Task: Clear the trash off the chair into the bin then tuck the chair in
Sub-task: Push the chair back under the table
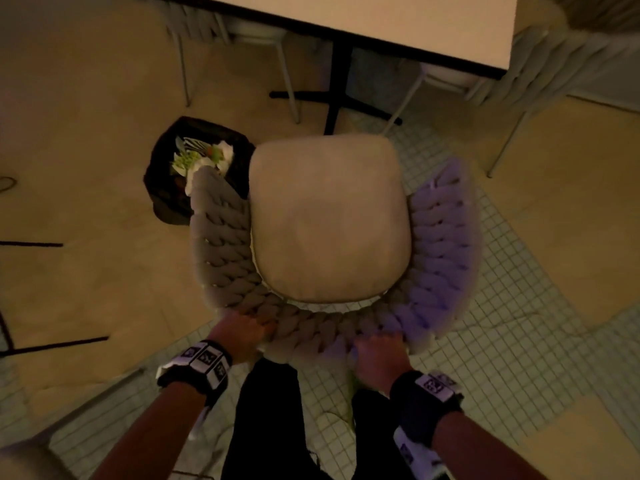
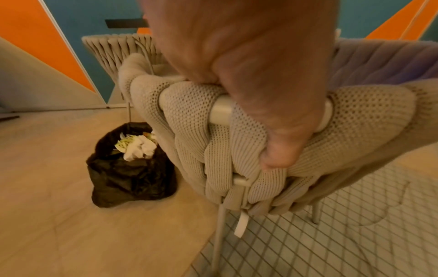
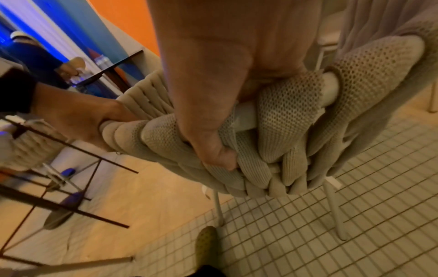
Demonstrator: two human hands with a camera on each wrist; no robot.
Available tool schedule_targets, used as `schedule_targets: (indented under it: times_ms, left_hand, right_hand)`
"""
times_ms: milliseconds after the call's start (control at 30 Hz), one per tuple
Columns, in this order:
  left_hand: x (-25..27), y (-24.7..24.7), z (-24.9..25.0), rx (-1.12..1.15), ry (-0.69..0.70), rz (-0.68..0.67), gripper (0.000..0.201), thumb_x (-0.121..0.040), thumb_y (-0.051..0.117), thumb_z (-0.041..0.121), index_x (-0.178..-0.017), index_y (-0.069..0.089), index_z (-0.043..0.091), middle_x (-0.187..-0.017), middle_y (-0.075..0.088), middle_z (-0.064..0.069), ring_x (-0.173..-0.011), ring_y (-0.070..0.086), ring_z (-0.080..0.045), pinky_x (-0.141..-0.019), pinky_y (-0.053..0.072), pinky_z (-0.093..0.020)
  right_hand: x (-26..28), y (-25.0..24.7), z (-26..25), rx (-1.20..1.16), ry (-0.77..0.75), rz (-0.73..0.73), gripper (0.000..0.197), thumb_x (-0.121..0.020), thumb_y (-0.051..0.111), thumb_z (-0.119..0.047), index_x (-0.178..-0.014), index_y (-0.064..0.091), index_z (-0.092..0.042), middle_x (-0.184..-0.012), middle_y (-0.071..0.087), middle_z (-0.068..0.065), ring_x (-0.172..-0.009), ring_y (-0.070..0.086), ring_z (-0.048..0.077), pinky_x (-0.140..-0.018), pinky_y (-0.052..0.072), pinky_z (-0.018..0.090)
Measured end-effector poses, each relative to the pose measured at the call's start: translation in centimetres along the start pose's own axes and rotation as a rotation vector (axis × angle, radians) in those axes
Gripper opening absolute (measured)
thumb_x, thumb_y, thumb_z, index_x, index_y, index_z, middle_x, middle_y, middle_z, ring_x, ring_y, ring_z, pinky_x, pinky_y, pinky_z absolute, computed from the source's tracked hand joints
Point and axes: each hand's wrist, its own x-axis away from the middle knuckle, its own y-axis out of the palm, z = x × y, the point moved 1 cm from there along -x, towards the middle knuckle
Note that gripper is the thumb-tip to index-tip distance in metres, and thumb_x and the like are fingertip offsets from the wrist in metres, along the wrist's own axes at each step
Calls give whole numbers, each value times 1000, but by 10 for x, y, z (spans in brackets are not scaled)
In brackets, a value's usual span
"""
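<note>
A chair (image 1: 329, 220) with a beige cushion and a thick woven grey backrest stands in front of me, facing the table (image 1: 381, 19). Its seat is bare. My left hand (image 1: 242, 332) grips the top rail of the backrest (image 2: 189, 116) at its left rear. My right hand (image 1: 379, 355) grips the same rail (image 3: 284, 116) a little to the right. The bin (image 1: 166, 188), lined with a black bag, sits on the floor just left of the chair. It holds crumpled white paper and other trash (image 2: 137, 148).
The table's black pedestal base (image 1: 334, 98) stands just beyond the chair's front. Other woven chairs (image 1: 554, 64) sit around the table. Thin dark metal furniture legs (image 3: 59, 187) stand to my left. My legs are right behind the chair, on white tiled floor (image 1: 519, 323).
</note>
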Motion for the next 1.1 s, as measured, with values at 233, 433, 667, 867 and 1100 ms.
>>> schedule_targets:
  times_ms: [233, 433, 667, 867, 1100]
  left_hand:
    - [5, -10, -139, -189, 39, 147, 61, -36, 73, 28, -96, 71, 32, -88, 73, 12, -70, 67, -18, -72, 53, -32]
    - [-4, -14, -187, -200, 114, 163, 69, -30, 79, 34, -99, 74, 28, -91, 74, 9, -74, 70, -17, -75, 56, -31]
    - [-37, -83, -258, -137, 41, 251, 58, -33, 84, 18, -89, 74, 29, -85, 74, 6, -76, 71, -19, -72, 57, -30]
    - [-79, -131, -308, 66, 7, 337, 54, -65, 70, 4, -117, 66, 19, -123, 66, -5, -114, 60, -29, -104, 39, -41]
    - [-91, -145, -357, 24, 22, 304, 56, -59, 74, 11, -114, 67, 19, -120, 66, -4, -114, 58, -30, -107, 28, -40]
  right_hand:
    - [-41, -21, -60, 2, 145, 68, 34, -53, 60, -38, -83, 69, -26, -91, 71, 2, -87, 66, 34, -86, 39, 50]
    - [-69, -32, -91, 33, 139, -61, 39, -59, 46, -36, -83, 73, -24, -63, 70, 2, -68, 67, 32, -76, 49, 46]
    - [-150, -97, -88, 32, 102, 212, 21, -45, 69, -37, -64, 68, -26, -57, 65, 0, -62, 65, 25, -77, 46, 38]
    - [-224, -153, -62, 106, 150, 229, 19, -48, 72, -39, -65, 69, -30, -51, 64, -2, -51, 62, 19, -74, 33, 33]
    - [-260, -173, -81, 78, 185, 149, 18, -52, 71, -35, -68, 69, -28, -59, 67, -2, -61, 65, 22, -79, 32, 38]
